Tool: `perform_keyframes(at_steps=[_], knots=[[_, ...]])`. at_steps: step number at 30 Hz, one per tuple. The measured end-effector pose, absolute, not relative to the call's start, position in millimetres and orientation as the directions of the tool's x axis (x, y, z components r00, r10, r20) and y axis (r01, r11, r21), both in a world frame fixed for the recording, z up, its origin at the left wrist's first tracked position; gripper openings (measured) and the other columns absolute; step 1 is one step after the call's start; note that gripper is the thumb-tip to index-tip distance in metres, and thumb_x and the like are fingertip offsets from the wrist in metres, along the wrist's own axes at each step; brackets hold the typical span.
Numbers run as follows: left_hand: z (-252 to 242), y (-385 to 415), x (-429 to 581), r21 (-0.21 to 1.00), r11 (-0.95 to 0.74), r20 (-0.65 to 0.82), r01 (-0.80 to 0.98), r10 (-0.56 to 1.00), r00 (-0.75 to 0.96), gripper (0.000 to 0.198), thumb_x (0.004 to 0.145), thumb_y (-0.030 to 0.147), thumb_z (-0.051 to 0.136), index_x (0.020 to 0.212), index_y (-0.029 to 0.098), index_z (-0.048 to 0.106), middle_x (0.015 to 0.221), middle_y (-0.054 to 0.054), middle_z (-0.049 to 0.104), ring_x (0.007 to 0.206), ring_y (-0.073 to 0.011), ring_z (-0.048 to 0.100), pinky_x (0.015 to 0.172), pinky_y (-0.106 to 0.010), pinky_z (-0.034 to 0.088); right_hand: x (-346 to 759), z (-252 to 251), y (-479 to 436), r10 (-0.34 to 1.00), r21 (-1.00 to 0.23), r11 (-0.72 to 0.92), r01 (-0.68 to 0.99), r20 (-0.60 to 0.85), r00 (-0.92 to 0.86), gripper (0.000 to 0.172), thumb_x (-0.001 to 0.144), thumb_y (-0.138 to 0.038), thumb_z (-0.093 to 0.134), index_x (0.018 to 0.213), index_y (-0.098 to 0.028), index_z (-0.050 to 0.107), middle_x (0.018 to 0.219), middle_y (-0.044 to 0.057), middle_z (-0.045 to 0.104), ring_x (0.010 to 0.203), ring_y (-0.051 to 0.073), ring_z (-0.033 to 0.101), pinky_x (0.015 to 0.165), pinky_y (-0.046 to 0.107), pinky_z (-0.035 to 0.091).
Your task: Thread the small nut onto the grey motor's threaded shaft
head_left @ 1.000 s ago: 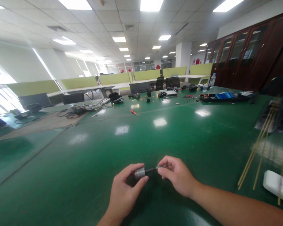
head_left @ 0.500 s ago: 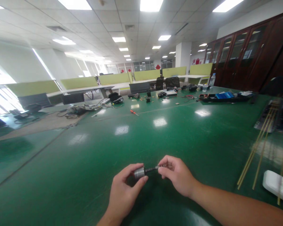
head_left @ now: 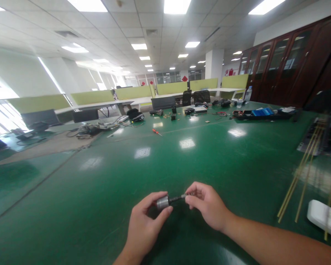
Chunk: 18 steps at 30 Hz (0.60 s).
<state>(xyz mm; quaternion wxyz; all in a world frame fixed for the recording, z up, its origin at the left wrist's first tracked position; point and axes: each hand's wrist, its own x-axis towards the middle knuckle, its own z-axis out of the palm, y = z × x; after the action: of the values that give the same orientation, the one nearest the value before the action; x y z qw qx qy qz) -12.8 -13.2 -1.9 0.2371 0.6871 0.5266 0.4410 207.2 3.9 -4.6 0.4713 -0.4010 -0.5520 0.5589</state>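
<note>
A silver metal cylinder [head_left: 163,202] with a thin dark shaft [head_left: 177,198] is held low over the green table, lying roughly sideways. My left hand [head_left: 146,221] is closed round the cylinder, thumb in front and index finger above. From the other side, my right hand [head_left: 205,202] pinches the small metallic end of the shaft between thumb and fingers. The fingertips partly cover that end, so its exact shape cannot be made out.
An orange-handled screwdriver [head_left: 156,132] lies mid-table on the green top [head_left: 116,184]. Thin yellowish rods [head_left: 300,175] and a white object [head_left: 321,217] are at right. A black tray [head_left: 253,117] with a blue item and loose electronic parts [head_left: 96,128] sit farther back.
</note>
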Motion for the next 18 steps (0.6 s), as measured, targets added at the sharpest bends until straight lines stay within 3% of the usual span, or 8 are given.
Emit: perform_keyframes(at_steps=[11, 15, 18], knots=[[4.4, -13.6, -10.8, 0.816, -0.293, 0.333, 0.498, 0.943, 0.009, 0.033, 0.074, 0.043, 0.079, 0.100, 0.023, 0.076, 0.097, -0.006, 0.074, 0.090, -0.0250, 0.069, 0.085, -0.035, 0.053, 207.4, -1.2, 5.2, 0.976, -0.992, 0.053, -0.116, 0.076, -0.204, 0.021, 0.077, -0.034, 0.069, 0.084, -0.015, 0.062, 0.068, 0.001, 0.063, 0.063, 0.014, 0.058, 0.063, 0.027, 0.045], [4.7, -11.5, -13.6, 0.838, -0.240, 0.314, 0.489, 0.947, -0.074, 0.036, 0.070, 0.046, 0.083, 0.095, 0.022, 0.076, 0.089, -0.005, 0.072, 0.084, -0.0234, 0.066, 0.079, -0.032, 0.051, 205.3, -3.3, 8.9, 0.987, -0.981, 0.014, -0.193, 0.045, -0.155, 0.038, 0.084, -0.053, 0.062, 0.083, -0.015, 0.058, 0.065, 0.001, 0.065, 0.052, 0.012, 0.057, 0.054, 0.025, 0.043], [0.6, -6.6, -14.7, 0.890, -0.175, 0.257, 0.420, 0.955, -0.146, 0.044, 0.073, 0.052, 0.078, 0.102, 0.019, 0.072, 0.094, -0.007, 0.073, 0.086, -0.0237, 0.069, 0.081, -0.032, 0.053, 202.7, -8.7, 10.7, 0.970, -0.985, -0.039, -0.169, 0.004, -0.244, 0.055, 0.087, -0.069, 0.049, 0.071, -0.017, 0.055, 0.049, -0.001, 0.057, 0.039, 0.011, 0.048, 0.043, 0.023, 0.035]])
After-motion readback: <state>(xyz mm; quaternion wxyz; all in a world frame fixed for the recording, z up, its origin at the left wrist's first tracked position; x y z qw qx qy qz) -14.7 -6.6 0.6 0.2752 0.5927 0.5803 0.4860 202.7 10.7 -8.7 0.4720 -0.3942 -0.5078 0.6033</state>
